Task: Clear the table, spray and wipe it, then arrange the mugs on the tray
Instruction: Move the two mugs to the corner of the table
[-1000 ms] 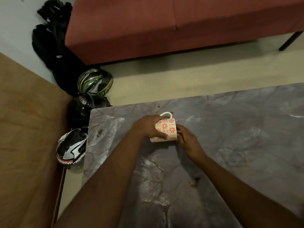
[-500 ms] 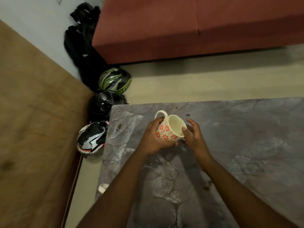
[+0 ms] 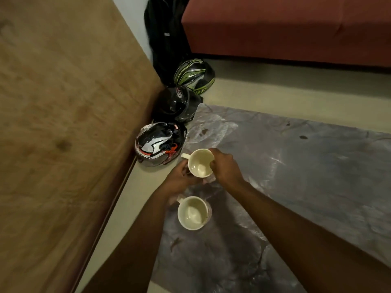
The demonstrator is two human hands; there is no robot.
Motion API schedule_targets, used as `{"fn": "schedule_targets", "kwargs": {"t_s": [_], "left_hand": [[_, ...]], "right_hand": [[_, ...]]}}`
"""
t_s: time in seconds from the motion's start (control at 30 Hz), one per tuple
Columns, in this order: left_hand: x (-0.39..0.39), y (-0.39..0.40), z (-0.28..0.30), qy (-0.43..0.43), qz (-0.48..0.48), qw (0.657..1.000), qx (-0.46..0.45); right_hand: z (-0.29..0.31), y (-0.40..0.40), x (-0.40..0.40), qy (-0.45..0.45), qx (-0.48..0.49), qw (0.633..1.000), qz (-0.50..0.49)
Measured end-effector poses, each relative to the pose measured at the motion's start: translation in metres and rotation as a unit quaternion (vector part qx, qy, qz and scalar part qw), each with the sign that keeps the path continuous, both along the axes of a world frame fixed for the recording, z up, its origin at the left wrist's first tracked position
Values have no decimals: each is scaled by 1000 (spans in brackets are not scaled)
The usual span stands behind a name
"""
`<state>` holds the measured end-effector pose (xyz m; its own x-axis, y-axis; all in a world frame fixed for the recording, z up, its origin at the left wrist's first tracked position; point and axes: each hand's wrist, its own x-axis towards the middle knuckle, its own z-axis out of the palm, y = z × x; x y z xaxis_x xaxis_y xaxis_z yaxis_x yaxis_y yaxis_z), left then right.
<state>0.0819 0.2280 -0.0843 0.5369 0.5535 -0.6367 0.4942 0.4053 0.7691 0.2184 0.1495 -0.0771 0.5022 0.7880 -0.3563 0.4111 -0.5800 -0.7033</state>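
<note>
A home living room: a red-brown sofa (image 3: pixel 296 28) stands on a pale floor (image 3: pixel 275 92) beyond the far edge of a low grey marbled tabletop (image 3: pixel 306 176), with three motorcycle helmets (image 3: pixel 157 143) and a black bag (image 3: pixel 165 39) off its far-left corner.

dim warm indoor light, soft shadows, slight motion blur, wide-angle bending at edges

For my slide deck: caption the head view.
Both hands hold a mug at the table edge; another mug sits nearby.
</note>
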Motion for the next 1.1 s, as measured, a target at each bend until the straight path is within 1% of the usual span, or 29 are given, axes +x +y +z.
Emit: {"fn": "schedule_targets", "kwargs": {"t_s": [0.1,0.2,0.3,0.37,0.4,0.43,0.47,0.5,0.53,0.57,0.63,0.67,0.73,0.83,0.9,1.0,1.03,1.1], "left_hand": [[-1,1,-8,-6,-4,1000,-26],[1,0,-9,8,-29,999,-14],[2,4,0,55,-70,995,48],[-2,4,8,102,-103,980,134],[-6,1,13,145,-124,960,203],[-11,-6,17,194,-150,928,281],[-18,-18,22,240,-185,883,360],[-24,-34,25,273,-227,835,420],[-29,-50,26,296,-268,801,446],[-32,-64,25,313,-296,788,440],[-34,-86,20,348,-314,791,392],[-34,-92,16,366,-317,788,381],[-35,-99,12,389,-311,777,384],[-38,-104,8,398,-281,780,393],[-41,-104,4,387,-268,793,387],[-47,-102,-4,333,-243,828,380],[-47,-99,-6,318,-239,834,382],[-43,-88,-7,304,-245,833,392]], "right_hand": [[-11,-2,-3,-15,-23,1000,10],[-16,-5,-1,-17,-24,1000,3],[-15,-9,-1,-2,-3,1000,5],[-15,-11,-1,2,1,1000,6],[-15,-12,-1,-3,2,1000,7],[-15,-13,-2,-10,8,1000,9],[-15,-15,-3,-20,17,1000,17],[-14,-17,-5,-38,26,998,35],[-14,-19,-9,-65,35,995,65],[-14,-21,-12,-97,42,989,105],[-15,-24,-19,-162,32,967,192],[-16,-25,-21,-187,19,956,226],[-17,-24,-22,-221,-3,939,265],[-18,-19,-23,-254,-29,922,291],[-18,-16,-25,-263,-32,921,287],[-16,-8,-25,-272,-31,920,280],[-14,-5,-24,-274,-29,919,282],[-10,2,-18,-274,-19,915,295]]}}
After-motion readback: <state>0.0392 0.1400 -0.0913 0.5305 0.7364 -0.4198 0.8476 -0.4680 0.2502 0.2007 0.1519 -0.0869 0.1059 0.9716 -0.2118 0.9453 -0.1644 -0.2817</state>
